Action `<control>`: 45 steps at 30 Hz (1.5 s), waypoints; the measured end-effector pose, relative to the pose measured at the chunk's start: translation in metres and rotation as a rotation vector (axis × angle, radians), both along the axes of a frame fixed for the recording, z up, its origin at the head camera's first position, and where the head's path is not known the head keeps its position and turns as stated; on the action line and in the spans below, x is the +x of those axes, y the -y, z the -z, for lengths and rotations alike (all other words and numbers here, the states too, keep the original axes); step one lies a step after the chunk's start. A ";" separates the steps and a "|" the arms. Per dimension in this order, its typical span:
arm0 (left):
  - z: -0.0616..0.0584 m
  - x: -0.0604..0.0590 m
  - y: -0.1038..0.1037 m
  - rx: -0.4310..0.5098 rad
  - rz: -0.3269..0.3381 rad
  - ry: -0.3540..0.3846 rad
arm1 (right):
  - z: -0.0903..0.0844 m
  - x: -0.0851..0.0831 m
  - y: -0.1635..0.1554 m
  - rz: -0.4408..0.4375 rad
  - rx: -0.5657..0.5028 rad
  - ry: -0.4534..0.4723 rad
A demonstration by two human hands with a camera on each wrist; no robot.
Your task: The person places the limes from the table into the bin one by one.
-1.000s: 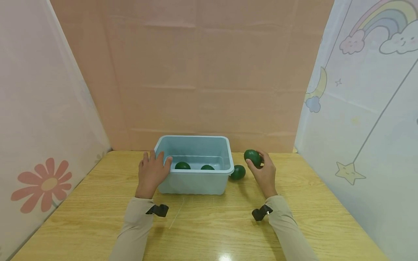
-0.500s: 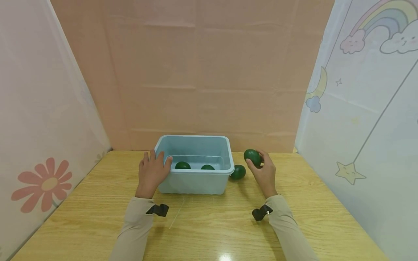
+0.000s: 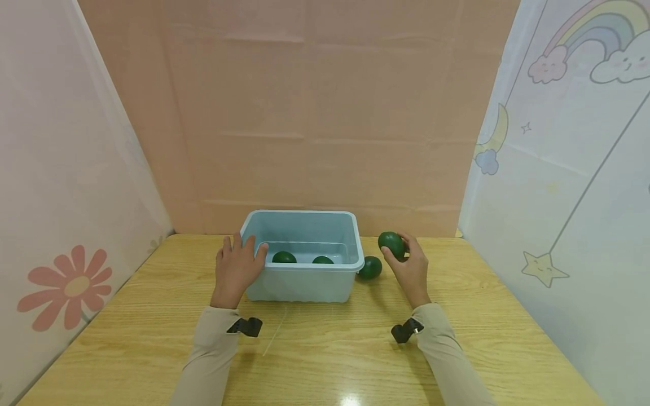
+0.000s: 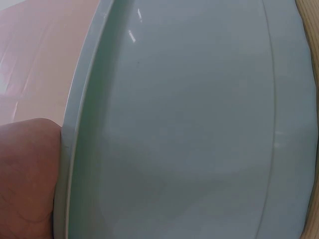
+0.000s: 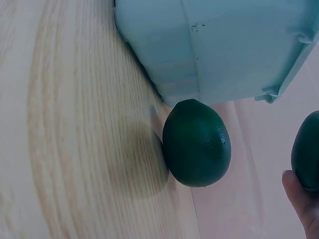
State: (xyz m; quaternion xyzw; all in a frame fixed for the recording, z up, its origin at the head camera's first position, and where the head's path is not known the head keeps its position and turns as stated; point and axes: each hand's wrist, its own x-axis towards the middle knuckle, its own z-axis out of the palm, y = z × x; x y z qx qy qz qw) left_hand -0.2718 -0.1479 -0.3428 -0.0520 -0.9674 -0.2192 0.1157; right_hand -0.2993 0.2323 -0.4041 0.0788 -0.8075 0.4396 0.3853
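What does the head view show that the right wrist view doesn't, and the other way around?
Only the head view: the left hand at the bin, and two green fruits inside.

Only the right wrist view: small dark marks on the bin's outer side.

Both: the bin, the right hand holding one fruit, and another fruit beside the bin on the table.

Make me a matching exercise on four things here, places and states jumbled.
Things:
1. Tub
2. Left hand
3. Right hand
4. Table

Places and states:
A. Holding up a green fruit
B. Yellowish, wood-grained
C. At the tub's rim, beside its front corner
D. Pale blue, two green fruits inside

Pairs: 1-D, 2-C, 3-A, 4-B
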 end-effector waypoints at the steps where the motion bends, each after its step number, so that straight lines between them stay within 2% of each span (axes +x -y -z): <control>1: 0.000 0.000 0.000 -0.002 0.000 0.000 | 0.000 0.000 0.000 -0.001 0.001 -0.002; 45: 0.002 0.000 -0.001 -0.004 -0.008 0.004 | -0.002 0.003 0.003 -0.013 0.004 0.005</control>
